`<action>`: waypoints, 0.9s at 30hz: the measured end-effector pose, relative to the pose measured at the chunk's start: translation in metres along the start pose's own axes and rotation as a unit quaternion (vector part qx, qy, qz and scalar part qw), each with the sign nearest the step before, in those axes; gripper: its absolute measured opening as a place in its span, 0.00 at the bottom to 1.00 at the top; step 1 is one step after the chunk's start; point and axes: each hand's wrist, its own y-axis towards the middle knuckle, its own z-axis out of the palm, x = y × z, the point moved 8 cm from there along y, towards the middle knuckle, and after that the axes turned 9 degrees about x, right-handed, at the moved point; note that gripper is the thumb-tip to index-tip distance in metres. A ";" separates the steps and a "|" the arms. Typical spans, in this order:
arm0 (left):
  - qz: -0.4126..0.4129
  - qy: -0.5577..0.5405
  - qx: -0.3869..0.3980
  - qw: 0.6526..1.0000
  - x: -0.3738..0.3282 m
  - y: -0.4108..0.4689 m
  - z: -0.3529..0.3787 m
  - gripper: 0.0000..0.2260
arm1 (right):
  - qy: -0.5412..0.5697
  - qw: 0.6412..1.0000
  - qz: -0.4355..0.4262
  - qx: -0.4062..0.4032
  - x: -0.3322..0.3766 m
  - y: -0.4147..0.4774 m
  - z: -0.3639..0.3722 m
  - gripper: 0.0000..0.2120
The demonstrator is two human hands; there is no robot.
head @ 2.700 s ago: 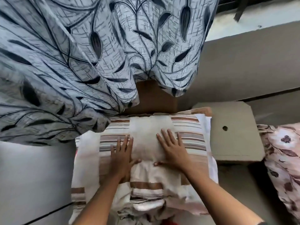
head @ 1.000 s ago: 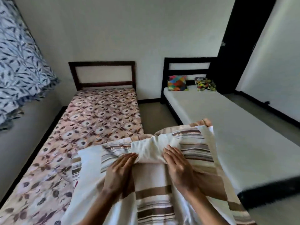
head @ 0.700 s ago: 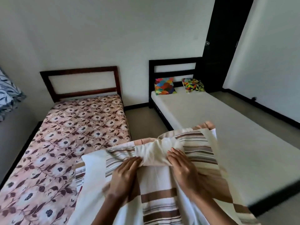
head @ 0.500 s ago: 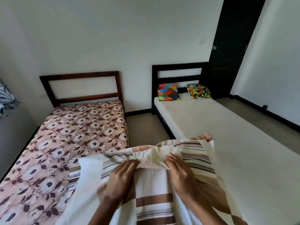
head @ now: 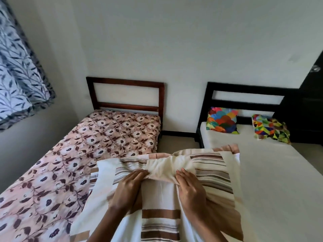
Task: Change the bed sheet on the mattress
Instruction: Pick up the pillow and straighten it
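Room: two beds side by side against a white wall
Left hand (head: 128, 192): fingers curled, pinching a bunched fold of the striped sheet (head: 160, 212)
Right hand (head: 191, 189): fingers nearly flat, pressing the same fold
Sheet: folded bundle held between floral bed (head: 73, 154) and bare white mattress (head: 272, 175)

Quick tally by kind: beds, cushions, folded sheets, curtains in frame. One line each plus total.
Beds: 2, the floral-covered bed and the plain white bed
Cushions: 2, the scallop-pattern cushion and the triangle-pattern cushion
Folded sheets: 1, the striped sheet, with the left hand and right hand on it
Curtains: 1, the leaf-print curtain
Total: 6
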 end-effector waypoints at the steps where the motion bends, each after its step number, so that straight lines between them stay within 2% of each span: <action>1: -0.019 0.007 0.000 1.000 0.010 0.017 0.003 0.18 | 0.014 1.000 -0.003 0.003 -0.009 0.016 0.012 0.11; 2: -0.029 0.011 -0.004 1.000 0.019 0.032 0.007 0.18 | 0.018 1.000 -0.004 0.003 -0.019 0.030 0.024 0.07; 6: -0.059 0.026 0.003 0.998 0.064 0.104 0.022 0.18 | 0.033 0.999 0.002 0.022 -0.057 0.092 0.081 0.07; 9: -0.068 0.032 0.003 0.997 0.116 0.171 0.038 0.17 | 0.064 0.996 0.012 0.057 -0.089 0.150 0.143 0.18; 11: -0.070 0.036 0.008 0.997 0.146 0.208 0.045 0.16 | 0.074 0.994 0.009 0.080 -0.102 0.184 0.176 0.20; 13: -0.077 0.045 0.015 0.996 0.180 0.251 0.052 0.16 | 0.078 0.994 -0.015 0.077 -0.114 0.226 0.209 0.20; 18: -0.087 0.049 0.003 0.995 0.256 0.354 0.059 0.16 | 0.094 0.991 -0.008 0.092 -0.153 0.322 0.290 0.15; 23: -0.120 0.066 0.004 0.991 0.352 0.454 0.077 0.13 | 0.103 0.988 -0.007 0.112 -0.188 0.414 0.396 0.19; 27: -0.155 0.065 0.002 0.986 0.428 0.514 0.095 0.17 | 0.123 0.981 -0.035 0.145 -0.202 0.478 0.484 0.19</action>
